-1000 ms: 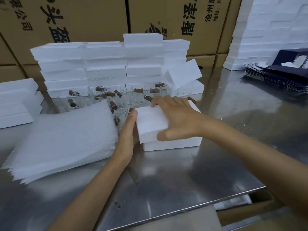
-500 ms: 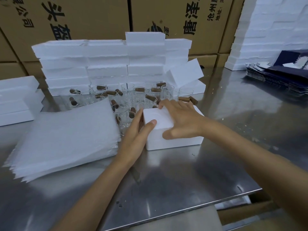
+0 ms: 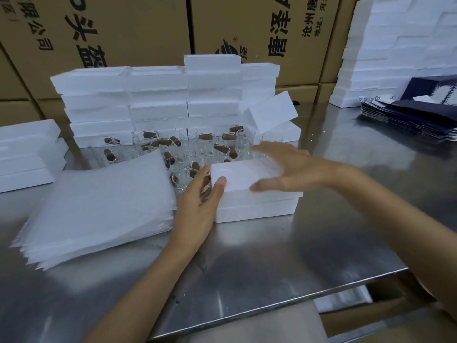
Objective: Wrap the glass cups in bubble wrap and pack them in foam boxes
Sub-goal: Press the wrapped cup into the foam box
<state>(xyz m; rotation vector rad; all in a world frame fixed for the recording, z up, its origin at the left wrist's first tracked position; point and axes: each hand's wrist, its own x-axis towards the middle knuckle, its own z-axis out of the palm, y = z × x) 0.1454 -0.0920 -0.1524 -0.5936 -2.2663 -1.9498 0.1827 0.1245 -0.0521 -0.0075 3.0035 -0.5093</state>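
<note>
My right hand has just lifted off the foam box; it now hovers above the lid with fingers spread, holding nothing. So I judge this box closed and ready to set aside. It sits at table centre, flat, lid up, long axis running three to nine o'clock. My left hand grips its nine-o'clock end, thumb on the lid's corner. Bubble wrap sheets lie at nine o'clock, unwrapped glass cups at twelve.
</note>
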